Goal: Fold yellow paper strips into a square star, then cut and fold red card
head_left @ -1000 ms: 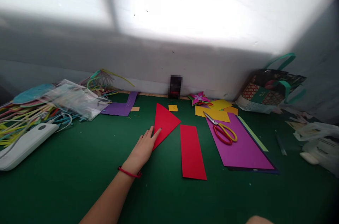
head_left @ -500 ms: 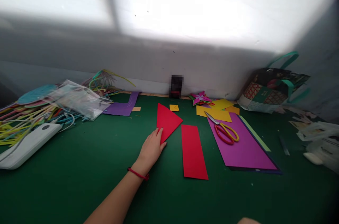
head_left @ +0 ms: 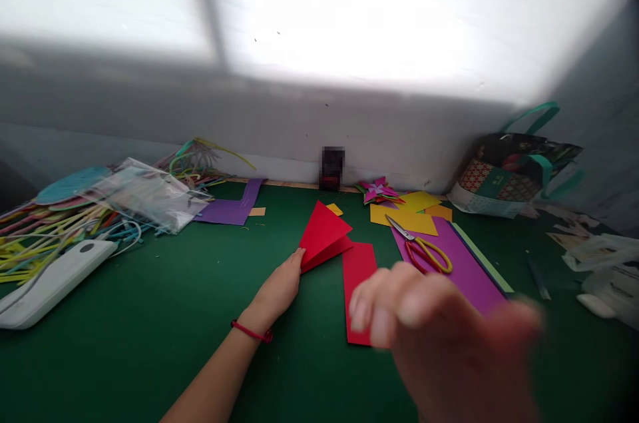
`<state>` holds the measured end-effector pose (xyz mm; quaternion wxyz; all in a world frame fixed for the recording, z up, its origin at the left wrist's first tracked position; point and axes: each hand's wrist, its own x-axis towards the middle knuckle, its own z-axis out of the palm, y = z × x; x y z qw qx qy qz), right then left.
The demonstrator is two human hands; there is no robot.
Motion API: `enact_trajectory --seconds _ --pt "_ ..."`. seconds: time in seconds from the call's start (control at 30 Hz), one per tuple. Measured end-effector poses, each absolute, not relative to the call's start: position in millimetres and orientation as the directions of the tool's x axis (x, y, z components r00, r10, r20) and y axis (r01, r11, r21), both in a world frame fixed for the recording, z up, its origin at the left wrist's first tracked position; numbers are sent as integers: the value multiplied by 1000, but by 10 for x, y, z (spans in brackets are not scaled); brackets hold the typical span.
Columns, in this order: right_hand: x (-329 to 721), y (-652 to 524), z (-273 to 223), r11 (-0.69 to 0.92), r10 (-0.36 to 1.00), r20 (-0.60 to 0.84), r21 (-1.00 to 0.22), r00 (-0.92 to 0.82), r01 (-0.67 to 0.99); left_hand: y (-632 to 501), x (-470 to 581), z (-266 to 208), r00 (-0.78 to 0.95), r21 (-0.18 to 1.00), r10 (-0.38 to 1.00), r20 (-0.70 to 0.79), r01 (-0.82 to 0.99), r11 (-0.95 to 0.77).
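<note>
My left hand [head_left: 280,284], with a red cord at its wrist, pinches the lower left corner of a folded red paper triangle [head_left: 322,234]. The fold has come apart a little at its right side, showing two layers. Large and blurred in the foreground, my right hand [head_left: 444,323] is raised with its thumb apart from the curled fingers, and nothing shows in it. Behind its fingers lies a red paper strip [head_left: 357,276], partly covered. Just beyond the triangle sits a small yellow paper piece [head_left: 335,209].
Scissors [head_left: 422,246] with red and yellow handles rest on a purple sheet [head_left: 472,276]. Yellow papers [head_left: 402,218] and a folded pink star [head_left: 375,190] lie behind. A white device [head_left: 57,283] and pipe cleaners [head_left: 30,253] are at left, a patterned bag [head_left: 499,176] at right.
My right hand has come up from the bottom edge into the foreground. The red triangle has turned and lifted slightly, its layers parting, while my left hand shifted to its corner.
</note>
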<state>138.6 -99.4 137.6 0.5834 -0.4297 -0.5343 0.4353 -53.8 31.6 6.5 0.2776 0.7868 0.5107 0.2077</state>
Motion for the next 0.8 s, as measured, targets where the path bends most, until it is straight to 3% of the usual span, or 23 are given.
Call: enact_trajectory --seconds 0.1,0.23,0.33,0.43,0.53,0.63,0.8 --pt "1302 -562 1270 305 951 288 -932 111 -196 303 -502 122 304 591 952 16 765 -255" --pt "1566 -222 710 165 968 162 -986 194 -2 315 -501 124 213 551 977 23 813 -190" --pt "1730 -115 293 -2 967 14 -998 255 63 308 -518 121 184 629 982 36 760 -165" --pt "1737 -80 111 -104 950 -102 -994 295 -8 270 -512 143 120 709 987 104 687 -158" --pt "1662 -82 126 -186 938 -206 -978 278 -96 229 -489 172 87 671 972 218 710 -214" --pt "1618 -108 224 -222 948 -265 -948 179 -227 202 -462 192 161 591 941 298 743 -314" --pt "1736 -159 347 -201 960 -262 -889 98 -410 158 -417 224 310 575 886 344 676 -460"
